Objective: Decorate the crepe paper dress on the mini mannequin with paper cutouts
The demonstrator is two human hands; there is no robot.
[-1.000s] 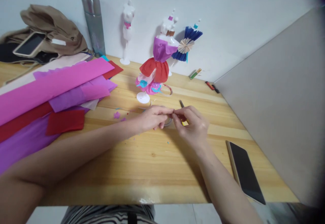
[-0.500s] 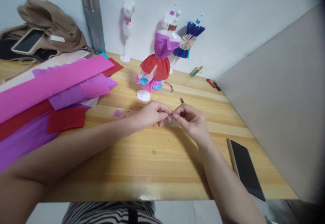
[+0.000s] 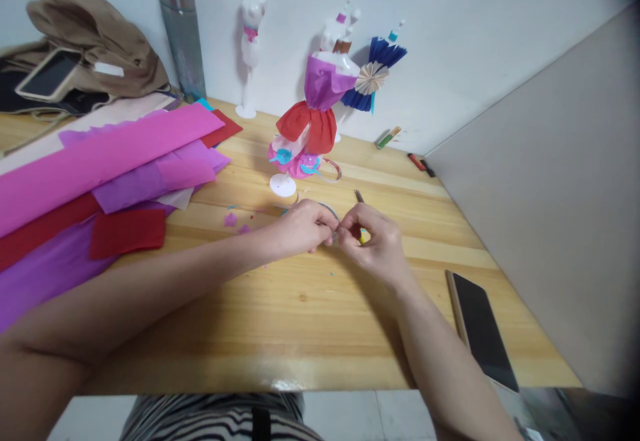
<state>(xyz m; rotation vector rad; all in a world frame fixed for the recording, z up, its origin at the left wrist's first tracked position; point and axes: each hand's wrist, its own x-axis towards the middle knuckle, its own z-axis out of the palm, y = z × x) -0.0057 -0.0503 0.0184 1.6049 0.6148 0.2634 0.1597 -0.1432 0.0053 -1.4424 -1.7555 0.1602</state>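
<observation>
My left hand (image 3: pixel 309 226) and my right hand (image 3: pixel 373 237) meet fingertip to fingertip above the wooden table, both pinched. What sits between the fingertips is too small to make out. Just behind the left fingers shows part of a roll of clear tape or a similar ring (image 3: pixel 329 210), mostly hidden. Something yellow (image 3: pixel 365 235) peeks out by the right palm. Beyond the hands stands a small dress form (image 3: pixel 320 87) in a purple paper top, a red overskirt and a pink lower skirt. Small pink paper flowers (image 3: pixel 231 220) lie left of the left hand.
Stacked crepe paper sheets (image 3: pixel 110 144) cover the left side, with a flask (image 3: pixel 181 34) and brown bag (image 3: pixel 95 41) behind. More dress forms (image 3: pixel 251 34) stand along the wall. A metal tool tip (image 3: pixel 359 196) lies beyond the right hand; a tablet or phone (image 3: pixel 484 327) is at right.
My hands stay pinched together, with the fingers slightly shifted. More of the ring behind the left fingers and the yellow thing by the right palm now show. The view has tilted slightly.
</observation>
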